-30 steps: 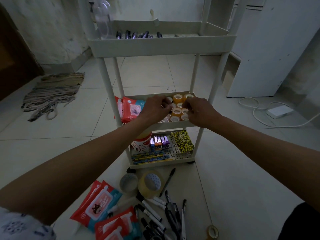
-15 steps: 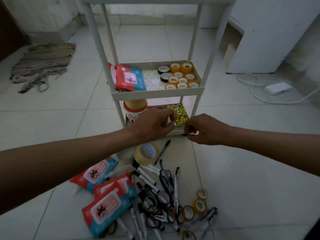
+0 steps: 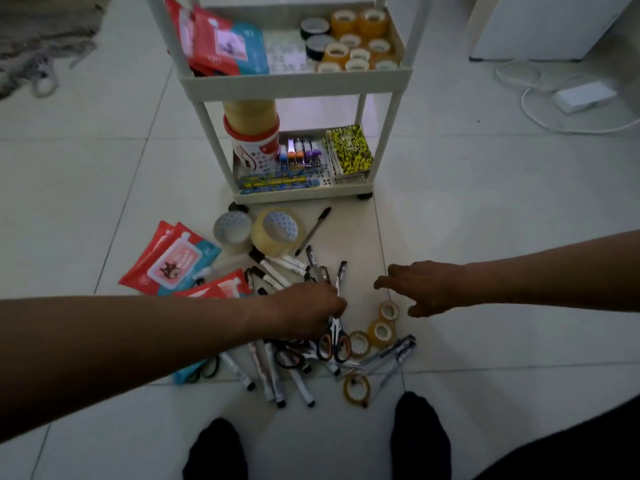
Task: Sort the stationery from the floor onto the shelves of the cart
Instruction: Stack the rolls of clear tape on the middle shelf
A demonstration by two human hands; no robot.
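**Stationery pile half cleared, like going with like**

Stationery still lies mostly on the floor [image 3: 467,209] in front of the cart [image 3: 294,81], a loose heap between it and our feet. Our left hand [image 3: 311,315] is down in the heap, fingers curled over the scissors [image 3: 334,337] where the blades meet the handles. It looks like a grip, though the knuckles hide the contact. Our right hand [image 3: 420,287] hovers just beside the small tape rolls [image 3: 381,329], fingers loosely spread and holding nothing; we judge it is lined up to take those next.

Placement on the cart explains itself:
- middle shelf: wipe packs [image 3: 221,43] propped at the left, tape rolls [image 3: 356,39] packed at the right, so floor rolls likely belong there.
- bottom shelf: a red-and-white tub [image 3: 254,140], markers [image 3: 299,152] side by side, a yellow patterned notebook [image 3: 349,150] at the right.

On the floor remain two wide tape rolls [image 3: 273,230], more wipe packs [image 3: 173,261], a black pen [image 3: 313,230] and scattered markers [image 3: 277,268]. Scissors handles tangle with pens, so lifting one pair may drag neighbours.
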